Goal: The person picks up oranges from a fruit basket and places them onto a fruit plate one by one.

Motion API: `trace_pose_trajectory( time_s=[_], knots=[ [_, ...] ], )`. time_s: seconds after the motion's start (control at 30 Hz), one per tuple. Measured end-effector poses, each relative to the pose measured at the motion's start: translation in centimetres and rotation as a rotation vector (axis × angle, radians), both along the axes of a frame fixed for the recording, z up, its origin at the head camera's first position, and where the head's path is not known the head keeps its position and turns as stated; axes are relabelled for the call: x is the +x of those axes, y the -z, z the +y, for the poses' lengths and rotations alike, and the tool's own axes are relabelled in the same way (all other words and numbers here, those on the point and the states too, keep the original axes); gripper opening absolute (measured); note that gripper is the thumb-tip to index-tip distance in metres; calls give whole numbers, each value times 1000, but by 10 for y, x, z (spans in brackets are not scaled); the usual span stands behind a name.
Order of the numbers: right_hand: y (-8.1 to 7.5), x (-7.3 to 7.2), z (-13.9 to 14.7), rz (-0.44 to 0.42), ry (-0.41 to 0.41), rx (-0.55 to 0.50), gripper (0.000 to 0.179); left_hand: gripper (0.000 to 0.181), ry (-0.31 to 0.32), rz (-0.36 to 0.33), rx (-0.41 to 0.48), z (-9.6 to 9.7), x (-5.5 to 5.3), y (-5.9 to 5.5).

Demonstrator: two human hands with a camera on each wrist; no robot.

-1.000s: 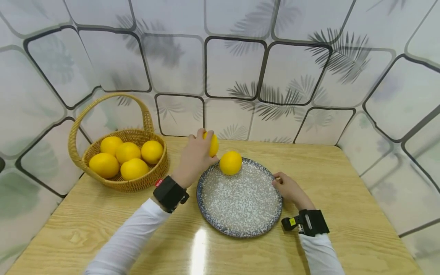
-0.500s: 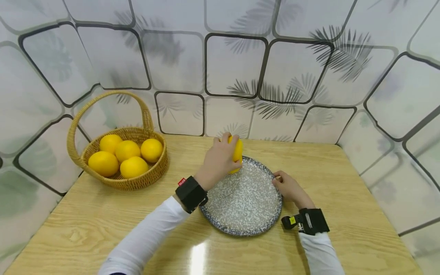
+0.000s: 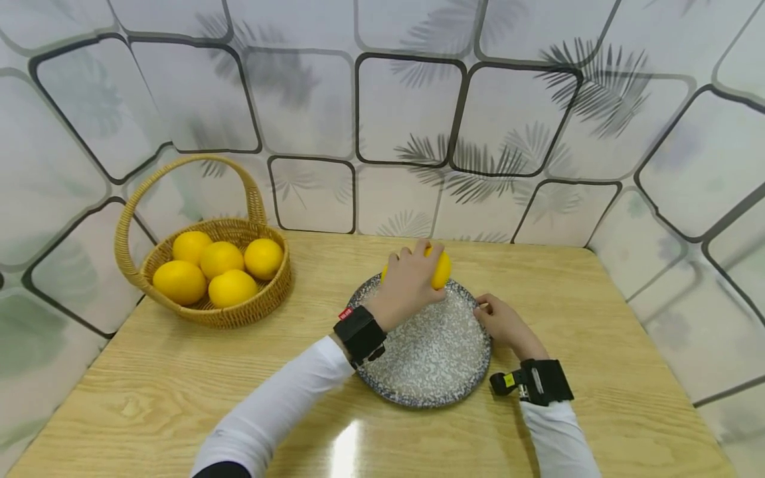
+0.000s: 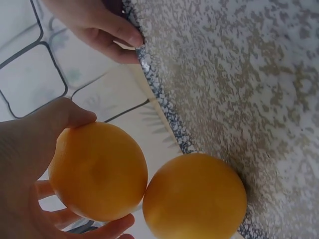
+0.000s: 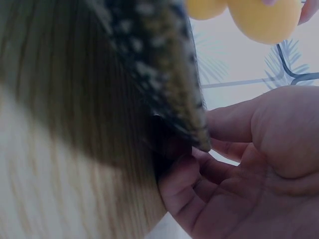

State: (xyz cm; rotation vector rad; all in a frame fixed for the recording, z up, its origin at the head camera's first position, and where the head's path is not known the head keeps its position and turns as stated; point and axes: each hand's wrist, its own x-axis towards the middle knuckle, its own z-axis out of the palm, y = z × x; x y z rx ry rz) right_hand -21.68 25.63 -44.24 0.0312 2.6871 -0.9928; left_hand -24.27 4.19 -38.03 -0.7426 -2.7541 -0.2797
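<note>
My left hand (image 3: 409,282) grips an orange (image 3: 442,269) over the far part of a round speckled plate (image 3: 442,352). In the left wrist view, thumb and fingers curve around that orange (image 4: 99,172). A second orange (image 4: 194,199) sits on the plate right beside it, the two side by side; in the head view it is mostly hidden behind my left hand. On the plate's right side, my right hand (image 3: 505,325) pinches the dark blue rim. Seen from the right wrist, the thumb lies along the rim (image 5: 167,74) and curled fingers reach beneath it.
A wicker basket (image 3: 283,285) with a tall arched handle stands at the left of the wooden table (image 3: 149,392), and several oranges (image 3: 221,259) lie in it. A patterned wall (image 3: 406,106) rises behind the table and along both sides.
My left hand has moved right with its orange, from the plate's far left edge to over the plate, covering the other orange from the head view. My right hand has stayed at the rim.
</note>
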Motion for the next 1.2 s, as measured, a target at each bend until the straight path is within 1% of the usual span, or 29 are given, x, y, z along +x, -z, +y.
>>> trace_pose_trajectory(
  time_s=[0.17, 0.27, 0.4, 0.5, 0.57, 0.77, 0.9, 1.2],
  knots=[
    [-1, 0, 1, -2, -2, 2, 42, 76, -10, -58, -15, 7, -2, 5],
    [-1, 0, 1, 5, -6, -4, 42, 75, -14, -73, -17, 10, -2, 9],
    [-1, 1, 1, 20, -16, -12, 42, 72, -25, -63, -32, 16, -3, 13],
    [-2, 2, 0, 31, -21, -13, 41, 71, -32, -56, -70, 20, -3, 18],
    [-2, 2, 0, 35, -23, -15, 41, 72, -35, -60, -107, 23, -3, 21],
    [-3, 3, 0, 39, -22, -17, 40, 80, -44, -22, -232, 31, -4, 34],
    [-2, 3, 0, 43, -22, -17, 41, 79, -59, -4, -294, 33, -2, 35],
    [0, -1, 1, 44, -26, -10, 40, 79, -100, 26, -341, 34, -3, 39]
  ],
)
